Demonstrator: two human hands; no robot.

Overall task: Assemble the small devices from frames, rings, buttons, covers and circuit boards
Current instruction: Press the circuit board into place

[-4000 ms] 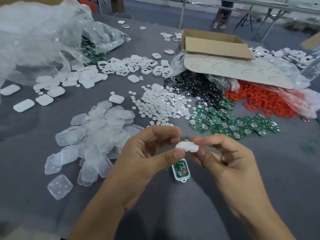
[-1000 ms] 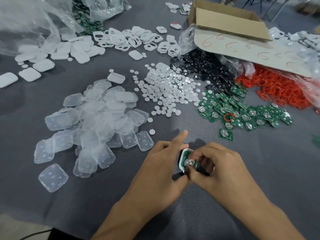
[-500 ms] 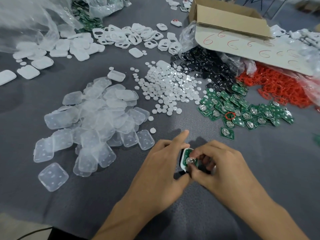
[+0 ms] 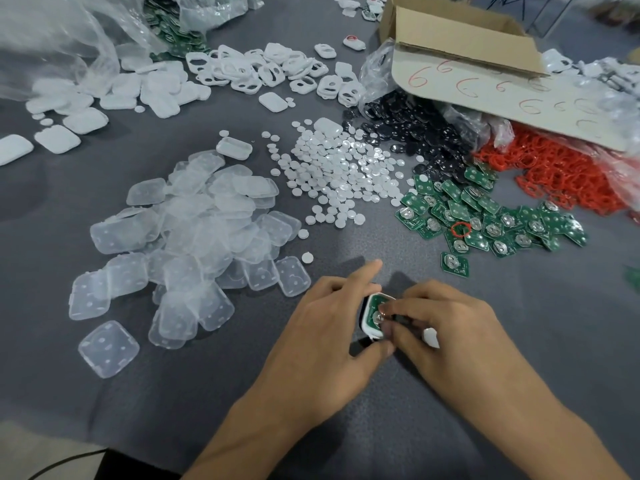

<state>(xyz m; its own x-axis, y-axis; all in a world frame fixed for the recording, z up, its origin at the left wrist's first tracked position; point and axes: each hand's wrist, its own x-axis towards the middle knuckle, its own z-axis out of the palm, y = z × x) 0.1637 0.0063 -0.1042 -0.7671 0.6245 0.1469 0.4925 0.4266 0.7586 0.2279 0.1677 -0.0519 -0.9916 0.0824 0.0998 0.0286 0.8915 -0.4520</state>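
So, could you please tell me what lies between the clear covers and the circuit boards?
The scattered white buttons lie there, as the head view shows.

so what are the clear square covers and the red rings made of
Clear covers: likely thin moulded plastic, frosted and translucent, the grey table showing through. Red rings: probably rubber or soft plastic, matte; thin loops in a tangled heap.
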